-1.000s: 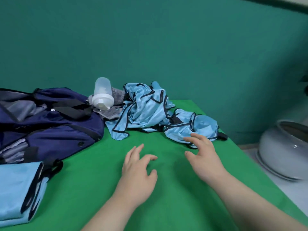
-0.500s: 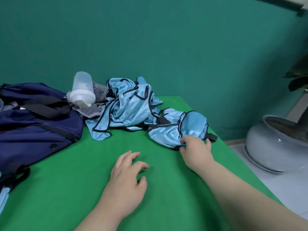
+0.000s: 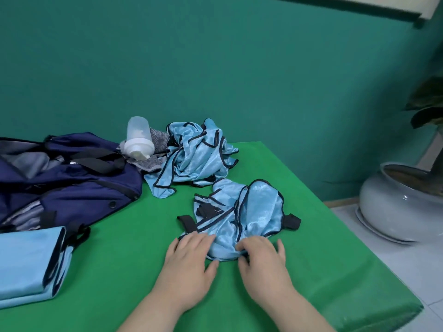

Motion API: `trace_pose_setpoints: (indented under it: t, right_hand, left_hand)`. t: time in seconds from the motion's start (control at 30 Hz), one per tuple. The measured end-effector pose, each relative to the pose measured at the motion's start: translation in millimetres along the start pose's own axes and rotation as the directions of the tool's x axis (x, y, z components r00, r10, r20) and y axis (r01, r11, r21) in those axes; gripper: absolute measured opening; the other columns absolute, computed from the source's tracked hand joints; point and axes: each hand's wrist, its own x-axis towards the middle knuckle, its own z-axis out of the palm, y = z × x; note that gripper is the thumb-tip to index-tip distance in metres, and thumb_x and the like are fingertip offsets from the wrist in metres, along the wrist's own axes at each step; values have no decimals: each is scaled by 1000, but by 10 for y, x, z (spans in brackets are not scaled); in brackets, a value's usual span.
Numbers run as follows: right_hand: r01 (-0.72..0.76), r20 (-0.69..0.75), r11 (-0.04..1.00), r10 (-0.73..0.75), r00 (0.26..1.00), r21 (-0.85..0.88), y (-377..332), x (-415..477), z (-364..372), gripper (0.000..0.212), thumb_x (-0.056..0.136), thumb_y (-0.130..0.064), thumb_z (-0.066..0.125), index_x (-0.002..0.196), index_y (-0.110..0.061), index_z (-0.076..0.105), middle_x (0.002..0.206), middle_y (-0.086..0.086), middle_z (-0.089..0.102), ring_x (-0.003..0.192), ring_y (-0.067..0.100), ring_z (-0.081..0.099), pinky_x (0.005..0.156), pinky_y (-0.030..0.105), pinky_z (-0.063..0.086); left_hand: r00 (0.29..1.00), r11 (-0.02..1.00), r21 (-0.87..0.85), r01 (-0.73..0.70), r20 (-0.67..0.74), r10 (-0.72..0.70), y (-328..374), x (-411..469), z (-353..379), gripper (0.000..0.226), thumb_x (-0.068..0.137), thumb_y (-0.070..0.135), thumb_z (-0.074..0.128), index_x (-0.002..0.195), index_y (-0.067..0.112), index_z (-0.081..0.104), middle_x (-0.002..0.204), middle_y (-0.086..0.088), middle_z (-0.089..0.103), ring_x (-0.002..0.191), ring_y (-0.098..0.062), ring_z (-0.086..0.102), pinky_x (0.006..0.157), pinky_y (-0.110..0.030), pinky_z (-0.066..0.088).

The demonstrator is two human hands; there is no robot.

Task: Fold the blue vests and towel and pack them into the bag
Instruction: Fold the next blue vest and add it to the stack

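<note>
Crumpled light-blue black-trimmed vest (image 3: pixel 259 207) now sits nearer (clear of the pile (image 3: pixel 196 159)). Right hand (image 3: pixel 263 259) pinches its hem; left hand (image 3: pixel 189 257) rests flat on it.

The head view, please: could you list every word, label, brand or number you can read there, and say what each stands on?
None can be read: the navy bag, the white shaker bottle, the near blue vest, the blue pile behind it and the folded blue cloth show no lettering in this view.
</note>
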Motion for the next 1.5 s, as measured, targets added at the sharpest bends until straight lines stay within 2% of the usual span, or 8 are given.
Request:
trace_pose_setpoints:
  t: [0.1,0.23,0.43,0.6,0.87,1.03,1.27,1.5]
  right_hand:
    - [31,38,1000,-31,999,-1,-132,-173,25,18,94,-23,50,104,-35,59,105,-23,52,121,1,43,122,52,3]
    - [113,11,993,-113,994,-30,-285,-443,93,19,94,-24,52,107,-36,60,107,-22,54,122,0,43,121,53,-1]
    - [254,-55,963,-260,964,-89,-437,-644,303,18,88,-20,62,97,-35,66,96,-20,59,112,8,53,120,57,0]
    - [326,-30,943,-328,944,-61,-572,-578,353,17,92,-24,59,103,-36,65,97,-21,56,110,4,51,122,48,-8]
    - [399,-28,912,-403,915,-100,-580,-384,328,18,87,-33,51,97,-36,66,88,-22,64,92,0,59,121,38,-10]
    - [460,-28,870,-472,881,-175,-584,-275,318,10,84,-32,60,89,-34,68,75,-20,65,67,-1,61,123,41,1]
    - [471,52,874,-469,882,-118,-562,-193,233,14,84,-34,56,89,-32,69,80,-18,70,72,1,62,123,26,10]
    - [501,119,864,-502,856,46,-583,-274,147,20,87,-39,56,96,-30,72,90,-19,70,86,5,57,99,8,27]
  left_hand:
    - [996,991,97,91,-13,-90,-23,-366,-47,62,79,64,43,130,32,58,125,17,59,119,-10,52,99,-41,44]
    - [964,954,162,254,-128,-234,-14,-802,-228,67,69,66,47,125,30,61,111,18,64,105,-7,48,78,-39,44]
    - [941,911,268,313,-221,-258,-114,-1255,-409,56,71,59,47,116,31,62,99,18,62,91,-14,55,74,-39,39]
    - [952,937,218,274,-202,-232,-237,-1320,-509,55,66,54,56,116,32,61,97,16,56,96,-14,50,85,-38,27]
    - [958,985,-98,143,-237,-163,-278,-923,-687,44,83,41,34,118,36,60,115,19,48,114,-1,36,109,-29,18]
    - [964,974,-40,223,-143,-226,-360,-752,-599,55,91,50,16,127,38,56,130,19,47,126,-2,33,113,-30,16]
    - [931,932,33,361,-76,-357,-376,-649,-642,49,98,42,42,144,42,27,138,22,36,129,-7,38,107,-34,18]
    - [910,901,128,414,-49,-412,-371,-701,-658,46,90,39,45,135,43,45,135,19,44,122,-9,44,97,-36,15]
